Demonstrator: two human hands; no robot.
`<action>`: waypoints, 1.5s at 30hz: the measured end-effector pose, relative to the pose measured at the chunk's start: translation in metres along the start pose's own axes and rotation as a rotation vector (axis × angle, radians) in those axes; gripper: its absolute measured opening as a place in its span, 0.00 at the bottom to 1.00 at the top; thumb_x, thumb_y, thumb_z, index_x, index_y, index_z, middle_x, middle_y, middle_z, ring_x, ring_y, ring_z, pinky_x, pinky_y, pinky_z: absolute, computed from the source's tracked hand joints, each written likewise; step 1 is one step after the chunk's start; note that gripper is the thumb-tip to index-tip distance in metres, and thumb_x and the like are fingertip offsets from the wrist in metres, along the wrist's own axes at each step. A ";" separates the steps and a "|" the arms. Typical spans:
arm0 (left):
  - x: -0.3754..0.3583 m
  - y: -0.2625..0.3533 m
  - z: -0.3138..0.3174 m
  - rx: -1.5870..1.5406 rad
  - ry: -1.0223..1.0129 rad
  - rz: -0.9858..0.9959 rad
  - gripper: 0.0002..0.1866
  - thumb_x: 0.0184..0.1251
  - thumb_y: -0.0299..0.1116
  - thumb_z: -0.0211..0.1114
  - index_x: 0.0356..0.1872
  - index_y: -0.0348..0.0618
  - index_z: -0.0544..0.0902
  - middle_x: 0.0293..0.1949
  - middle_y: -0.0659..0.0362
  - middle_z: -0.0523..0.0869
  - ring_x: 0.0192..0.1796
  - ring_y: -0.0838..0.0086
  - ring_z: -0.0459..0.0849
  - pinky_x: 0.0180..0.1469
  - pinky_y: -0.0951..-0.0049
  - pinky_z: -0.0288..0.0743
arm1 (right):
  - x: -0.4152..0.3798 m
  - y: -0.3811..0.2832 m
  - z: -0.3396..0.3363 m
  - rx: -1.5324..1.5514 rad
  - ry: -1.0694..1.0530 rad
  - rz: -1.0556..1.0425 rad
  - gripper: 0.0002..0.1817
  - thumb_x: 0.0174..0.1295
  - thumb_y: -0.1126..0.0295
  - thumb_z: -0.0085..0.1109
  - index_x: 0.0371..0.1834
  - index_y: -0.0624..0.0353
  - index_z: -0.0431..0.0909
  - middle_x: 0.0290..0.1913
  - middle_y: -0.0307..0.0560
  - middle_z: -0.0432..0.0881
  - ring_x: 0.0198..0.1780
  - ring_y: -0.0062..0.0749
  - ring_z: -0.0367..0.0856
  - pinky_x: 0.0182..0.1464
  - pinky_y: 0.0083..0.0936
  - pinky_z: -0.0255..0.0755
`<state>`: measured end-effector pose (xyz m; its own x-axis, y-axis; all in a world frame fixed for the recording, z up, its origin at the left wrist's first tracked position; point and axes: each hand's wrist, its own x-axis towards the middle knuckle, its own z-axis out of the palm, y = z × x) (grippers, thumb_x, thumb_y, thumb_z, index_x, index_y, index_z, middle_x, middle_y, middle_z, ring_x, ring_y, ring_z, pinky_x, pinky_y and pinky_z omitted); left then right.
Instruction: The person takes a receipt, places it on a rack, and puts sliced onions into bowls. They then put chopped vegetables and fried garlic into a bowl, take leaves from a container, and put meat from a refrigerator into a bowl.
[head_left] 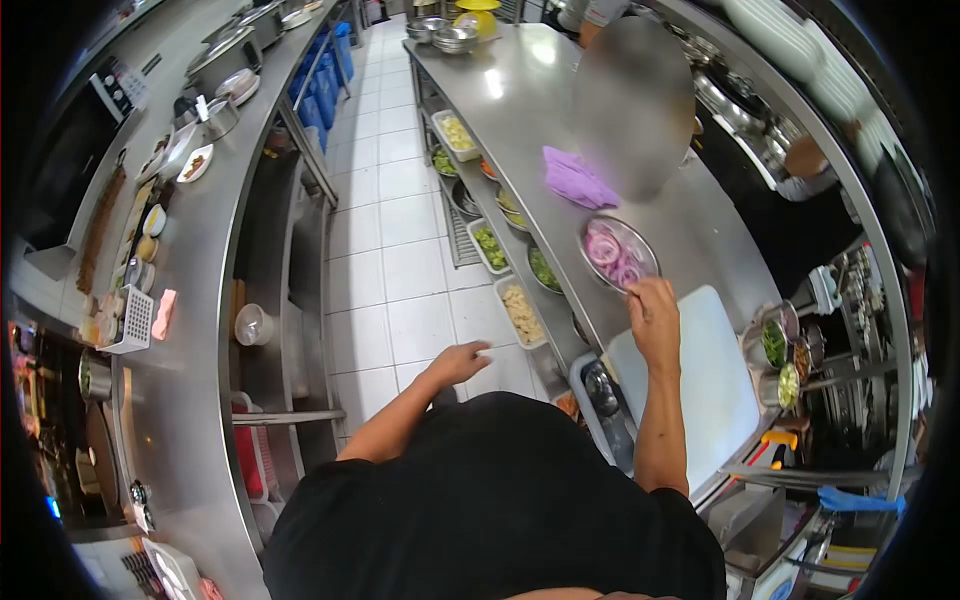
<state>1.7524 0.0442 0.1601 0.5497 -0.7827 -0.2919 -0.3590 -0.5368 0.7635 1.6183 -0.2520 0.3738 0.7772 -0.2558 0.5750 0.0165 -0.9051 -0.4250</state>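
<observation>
My right hand (654,308) is closed at the near rim of a metal bowl (652,252), fingers pinched on the edge. Inside the bowl lie sliced red onion rings (612,252). A white cutting board (690,390) lies just below that hand on the steel counter (530,80). My left hand (462,362) hangs over the aisle with nothing in it, its fingers loosely stretched toward the right. Beyond the bowl is a crumpled purple cloth (580,178).
Under the counter, a shelf holds containers of cut vegetables, including a tub of pale pieces (520,312). A grey bin with ladles (602,392) stands beside the board. A person with a blurred head (635,105) is across the counter. Another steel counter (195,300) runs along the left.
</observation>
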 end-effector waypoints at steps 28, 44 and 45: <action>0.083 -0.223 -0.137 -0.355 0.005 -0.604 0.29 0.64 0.45 0.62 0.64 0.41 0.73 0.41 0.48 0.87 0.35 0.66 0.85 0.38 0.67 0.79 | 0.094 0.115 0.142 -0.475 -0.214 0.562 0.30 0.59 0.63 0.61 0.67 0.35 0.69 0.63 0.59 0.69 0.57 0.57 0.75 0.55 0.45 0.73; 0.426 -0.107 -0.431 -0.341 0.705 -0.009 0.19 0.71 0.41 0.56 0.55 0.42 0.81 0.39 0.54 0.87 0.40 0.70 0.84 0.43 0.70 0.77 | 0.133 0.150 0.132 -0.202 -0.075 0.847 0.10 0.57 0.74 0.60 0.41 0.65 0.78 0.32 0.53 0.81 0.35 0.38 0.79 0.43 0.33 0.72; 0.456 -0.101 -0.454 -0.232 0.750 0.055 0.18 0.70 0.40 0.57 0.54 0.41 0.81 0.40 0.52 0.86 0.42 0.67 0.85 0.47 0.68 0.77 | 0.135 0.150 0.137 -0.200 -0.051 0.877 0.10 0.57 0.74 0.61 0.40 0.65 0.78 0.32 0.53 0.81 0.34 0.37 0.78 0.42 0.33 0.71</action>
<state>2.3820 -0.1155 0.2113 0.9276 -0.3404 0.1538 -0.2795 -0.3596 0.8902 1.8121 -0.3754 0.2921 0.4861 -0.8712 0.0683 -0.7015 -0.4356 -0.5640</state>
